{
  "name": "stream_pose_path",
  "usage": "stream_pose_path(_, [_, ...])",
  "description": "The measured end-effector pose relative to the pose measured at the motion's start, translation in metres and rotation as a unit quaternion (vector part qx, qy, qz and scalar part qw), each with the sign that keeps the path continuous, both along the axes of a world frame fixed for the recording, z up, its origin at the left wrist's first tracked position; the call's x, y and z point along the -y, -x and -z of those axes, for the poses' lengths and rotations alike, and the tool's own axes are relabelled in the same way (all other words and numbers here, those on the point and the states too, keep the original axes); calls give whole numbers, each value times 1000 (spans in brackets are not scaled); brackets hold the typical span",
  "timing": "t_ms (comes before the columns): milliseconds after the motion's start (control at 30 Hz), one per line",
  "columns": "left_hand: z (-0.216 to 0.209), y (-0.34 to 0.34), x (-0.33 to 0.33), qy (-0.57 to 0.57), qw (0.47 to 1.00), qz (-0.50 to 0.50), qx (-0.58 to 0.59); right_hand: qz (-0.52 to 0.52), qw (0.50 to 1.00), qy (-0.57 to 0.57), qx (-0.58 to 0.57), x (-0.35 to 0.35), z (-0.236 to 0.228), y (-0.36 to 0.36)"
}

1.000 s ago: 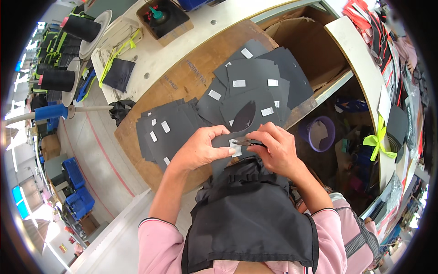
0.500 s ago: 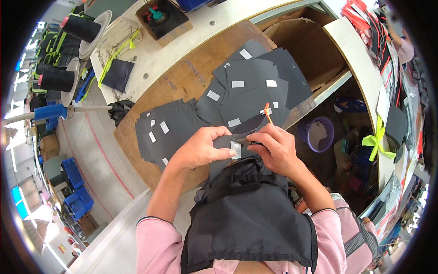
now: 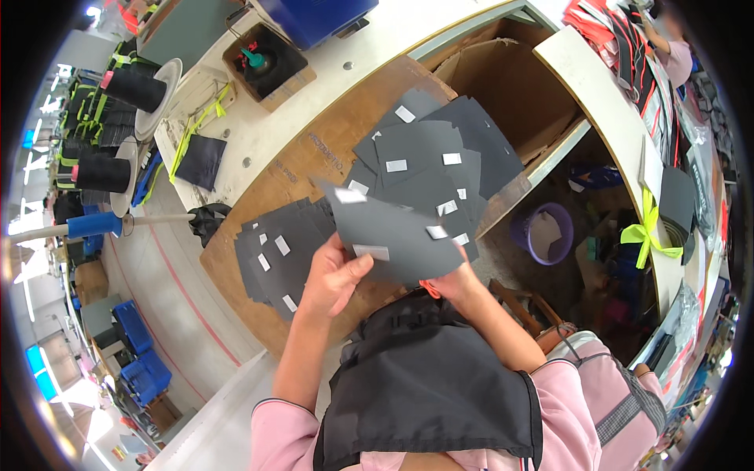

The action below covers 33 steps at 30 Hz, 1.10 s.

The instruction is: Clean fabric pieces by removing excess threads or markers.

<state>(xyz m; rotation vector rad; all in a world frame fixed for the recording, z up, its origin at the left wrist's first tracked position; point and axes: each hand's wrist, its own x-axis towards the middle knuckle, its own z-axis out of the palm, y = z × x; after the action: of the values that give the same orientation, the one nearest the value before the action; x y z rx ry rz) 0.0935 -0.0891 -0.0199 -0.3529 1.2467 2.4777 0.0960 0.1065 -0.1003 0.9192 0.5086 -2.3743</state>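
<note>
My left hand (image 3: 334, 279) pinches the lower left edge of a dark grey fabric panel (image 3: 393, 231), thumb on top beside a white label (image 3: 371, 252). More white labels sit near the panel's other edges. At the panel's right end is my right hand (image 3: 457, 282), its fingers mostly hidden behind the sheet, closed on that edge. Something small and orange (image 3: 430, 288) pokes out below the right hand; its kind is not clear. The panel is held tilted above the board, over a spread of similar grey panels (image 3: 420, 145). Another pile of grey panels (image 3: 275, 255) lies to the left.
A brown board (image 3: 314, 149) carries the panels. Beyond it stand a box with a green-topped tool (image 3: 253, 58) and a blue bin (image 3: 318, 27). A cardboard box (image 3: 503, 78) and purple basket (image 3: 547, 233) are at the right. Black thread cones (image 3: 133, 90) stand left.
The panel, folded or bunched between my hands before, is now spread out flat and raised. My right hand has moved lower, to its right edge, and the orange item has dropped with it.
</note>
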Motion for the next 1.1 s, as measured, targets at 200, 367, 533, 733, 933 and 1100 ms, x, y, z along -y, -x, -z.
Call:
stream_pose_path(200, [24, -28, 15, 133, 987, 66, 54, 5, 998, -58, -28, -33, -24, 46])
stream_pose_path(367, [25, -33, 27, 201, 940, 269, 62, -227, 892, -314, -233, -45, -41, 41])
stream_pose_path(533, [44, -13, 66, 408, 902, 138, 29, -374, 783, -311, -389, -53, -63, 61])
stream_pose_path(733, [1, 38, 6, 118, 956, 261, -56, -453, 607, -281, -590, -42, -86, 71])
stream_pose_path(933, [3, 33, -8, 191, 969, 155, -5, -450, 562, -462, -517, -52, -99, 78])
stream_pose_path(1100, [2, 36, -25, 235, 971, 34, 18, -149, 427, -710, -540, -34, -117, 57])
